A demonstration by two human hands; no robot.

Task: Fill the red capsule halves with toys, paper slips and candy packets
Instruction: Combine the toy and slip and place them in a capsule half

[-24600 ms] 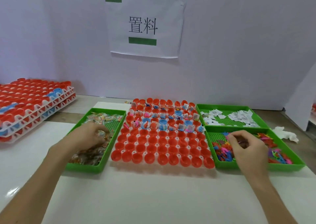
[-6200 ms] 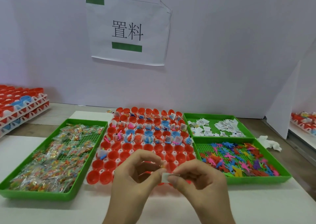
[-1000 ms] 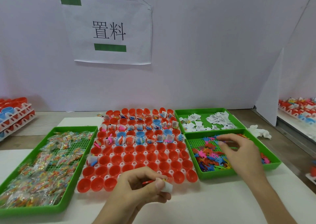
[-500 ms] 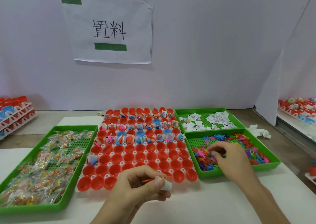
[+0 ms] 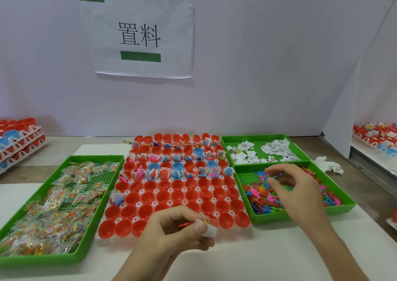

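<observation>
Nearest, the left hand point(image 5: 171, 233) is hanging over the white table point(image 5: 257, 252), its thumb and curled fingers pinching a folded white paper slip point(image 5: 211, 230) together with a thin red toy piece point(image 5: 185, 224). Just beyond its knuckles, the front rows of red capsule halves point(image 5: 194, 194) are sitting empty in a white holder point(image 5: 169, 203). One half, ahead and to that hand's left, is carrying a slip and a toy.

To the left of the left hand, a green candy tray point(image 5: 64, 257) is lying heaped with clear candy packets point(image 5: 53, 205). To its right and farther out, the right hand point(image 5: 298, 194) is reaching into the green toy tray point(image 5: 300, 215), fingers bending down over the colourful toys point(image 5: 261, 197). Whether it is gripping one I cannot tell.

Beyond the right hand's fingertips, a green slip tray point(image 5: 227, 140) is holding loose paper slips point(image 5: 277, 149), and a crumpled tissue point(image 5: 328, 165) is lying to that hand's right. Beyond both hands, the far capsule rows are standing filled with toys and slips, a few of those halves being blue. Farthest of all, a paper sign point(image 5: 139, 35) is hanging on the wall, with stacked holders point(image 5: 19, 139) sitting far off to the left hand's left.
</observation>
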